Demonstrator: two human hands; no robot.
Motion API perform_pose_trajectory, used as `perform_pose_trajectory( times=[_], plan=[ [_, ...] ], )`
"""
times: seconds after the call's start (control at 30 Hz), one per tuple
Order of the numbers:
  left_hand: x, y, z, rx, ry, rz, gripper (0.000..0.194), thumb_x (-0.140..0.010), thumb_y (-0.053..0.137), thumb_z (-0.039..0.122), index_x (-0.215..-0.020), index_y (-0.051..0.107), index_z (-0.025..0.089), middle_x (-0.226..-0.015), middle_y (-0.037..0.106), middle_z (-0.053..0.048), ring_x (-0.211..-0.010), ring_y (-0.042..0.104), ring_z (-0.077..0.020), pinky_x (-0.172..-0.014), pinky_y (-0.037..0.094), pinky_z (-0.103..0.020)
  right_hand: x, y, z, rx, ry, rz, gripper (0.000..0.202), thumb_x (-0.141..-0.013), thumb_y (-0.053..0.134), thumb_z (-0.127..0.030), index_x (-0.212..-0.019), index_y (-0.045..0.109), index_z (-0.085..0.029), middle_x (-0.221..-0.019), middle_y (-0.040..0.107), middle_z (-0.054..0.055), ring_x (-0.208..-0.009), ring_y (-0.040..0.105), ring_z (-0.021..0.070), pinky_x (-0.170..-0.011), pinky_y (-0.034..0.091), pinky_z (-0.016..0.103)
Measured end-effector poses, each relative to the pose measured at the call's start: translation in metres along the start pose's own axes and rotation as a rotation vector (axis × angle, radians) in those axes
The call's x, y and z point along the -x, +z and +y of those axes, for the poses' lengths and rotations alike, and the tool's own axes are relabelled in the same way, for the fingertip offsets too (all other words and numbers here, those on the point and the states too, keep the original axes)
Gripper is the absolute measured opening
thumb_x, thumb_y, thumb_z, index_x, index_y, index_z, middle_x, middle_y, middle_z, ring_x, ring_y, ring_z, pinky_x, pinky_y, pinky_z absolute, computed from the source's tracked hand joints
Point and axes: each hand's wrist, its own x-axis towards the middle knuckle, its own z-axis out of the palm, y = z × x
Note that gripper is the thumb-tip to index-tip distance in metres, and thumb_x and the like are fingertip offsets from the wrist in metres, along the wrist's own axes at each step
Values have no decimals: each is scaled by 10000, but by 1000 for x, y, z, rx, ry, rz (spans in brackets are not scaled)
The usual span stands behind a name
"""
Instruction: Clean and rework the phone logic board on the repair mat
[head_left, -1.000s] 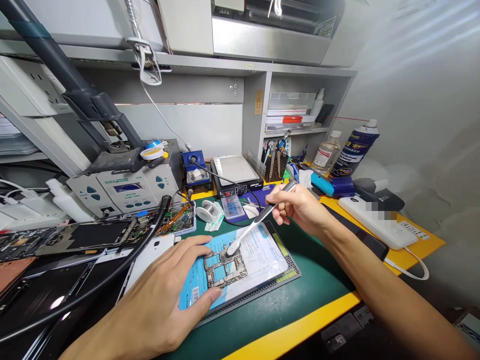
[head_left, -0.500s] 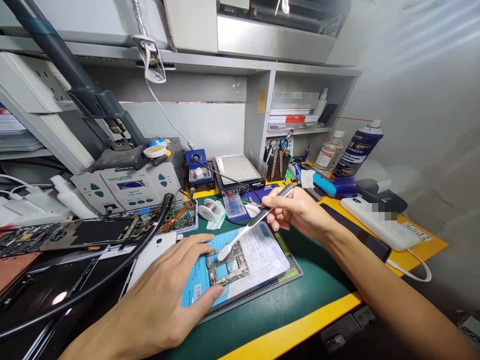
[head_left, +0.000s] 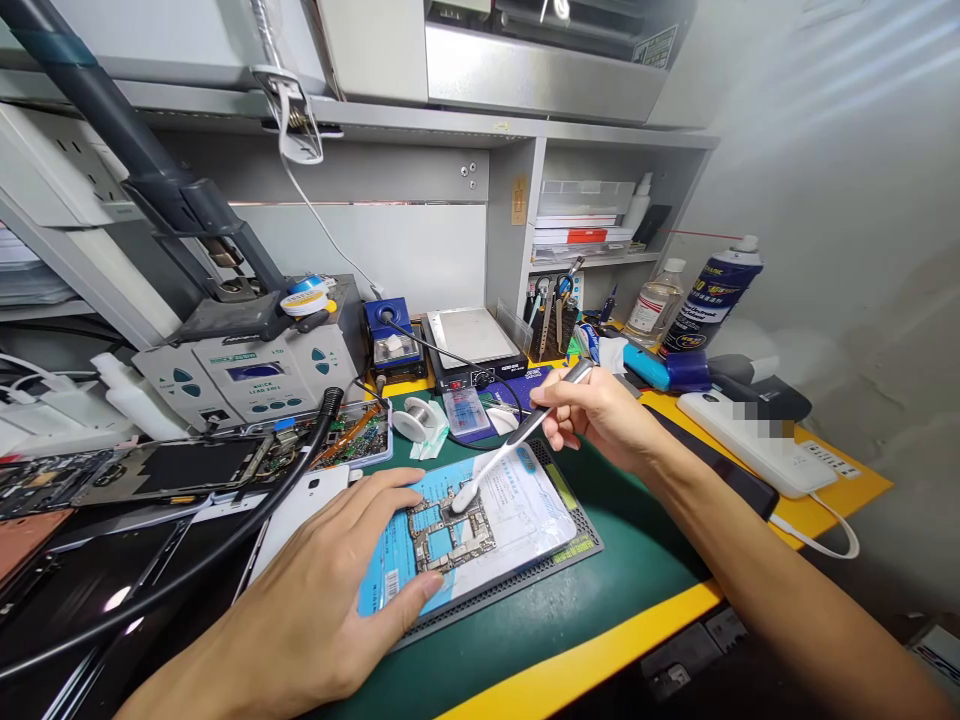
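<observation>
In my right hand (head_left: 577,405) is a toothbrush (head_left: 496,459) with a dark handle and white neck, gripped between thumb and fingers. Its white head rests on a phone circuit board (head_left: 471,550) with cut-out openings. That board lies on a blue-and-white printed flat pack (head_left: 536,510). My left hand (head_left: 337,570) lies spread over the pack's left side, index fingertip and thumb tip touching the board's left and lower edges. Under the pack, a dark perforated mat (head_left: 581,540) shows along the right and front.
A hot air station (head_left: 247,380) stands at the left, its black hose (head_left: 300,470) crossing opened phone parts. Behind the pack sit a solder spool (head_left: 412,420) and a heating plate (head_left: 472,340). A spray can (head_left: 712,300) and white power strip (head_left: 750,440) are at right.
The toothbrush head has moved slightly up and to the right across the board, with my right hand following. My left hand stays in place. The whole view has shifted a little.
</observation>
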Motion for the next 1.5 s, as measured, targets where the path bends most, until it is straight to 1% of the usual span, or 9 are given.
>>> perform_pose_trajectory(
  times=[0.27,0.4,0.63,0.83,0.93,1.03,1.23,1.4,1.5],
  plan=[
    [0,-1,0,0,-7,-4,480,-958,672,589,-1347,624,313,-1502,662,-54,-1353,671,-288,-1155,563,-421,-1,-3,-1,10,-14,22,307,-657,889,-362,-644,654,-165,-511,665,35,-400,595,135,-362,358,191],
    [0,-1,0,-14,1,2,490,-953,673,597,-1335,645,292,-1491,673,-74,-1334,687,-299,-1132,581,-417,0,-4,-1,4,-6,17,319,-660,895,-366,-630,644,-172,-506,664,37,-397,592,136,-359,351,195],
    [0,0,0,3,-3,-1,468,-963,666,590,-1338,632,313,-1494,667,-55,-1350,673,-284,-1150,566,-418,0,-2,-2,-30,17,-14,364,-668,911,-384,-618,610,-184,-497,659,29,-389,574,124,-353,348,191],
    [0,0,1,1,-4,-2,470,-969,655,591,-1348,622,314,-1500,661,-54,-1355,667,-287,-1149,562,-426,1,2,-1,-30,36,-47,399,-631,943,-393,-639,604,-183,-512,665,25,-397,587,126,-345,350,179],
    [0,0,1,-1,10,0,467,-974,656,582,-1347,619,303,-1499,661,-63,-1358,662,-286,-1157,554,-423,2,2,-1,-29,36,-36,404,-622,950,-379,-634,600,-179,-523,665,24,-404,591,124,-349,351,178],
    [0,0,1,-1,6,-5,463,-978,656,582,-1354,607,316,-1505,654,-47,-1367,652,-274,-1169,539,-414,2,2,-2,-34,38,-27,416,-610,960,-370,-629,592,-179,-528,666,24,-408,593,122,-351,355,174],
    [1,0,1,-5,-22,-29,466,-988,630,602,-1371,581,340,-1526,631,-23,-1386,630,-262,-1179,517,-418,1,1,-2,-39,29,-31,417,-594,978,-369,-656,621,-162,-549,670,28,-431,608,125,-347,362,163],
    [1,0,0,-1,-24,-26,458,-986,632,601,-1367,576,352,-1524,634,-11,-1380,635,-258,-1175,520,-413,1,-1,-2,-31,12,-39,442,-620,990,-427,-711,659,-149,-569,670,29,-449,609,123,-352,370,158],
    [1,0,1,7,-28,-27,448,-981,635,602,-1357,579,365,-1523,635,4,-1379,636,-252,-1176,521,-411,0,-1,-2,-32,18,-54,436,-622,1000,-414,-736,670,-153,-573,664,24,-459,607,125,-354,373,157]
  ],
)
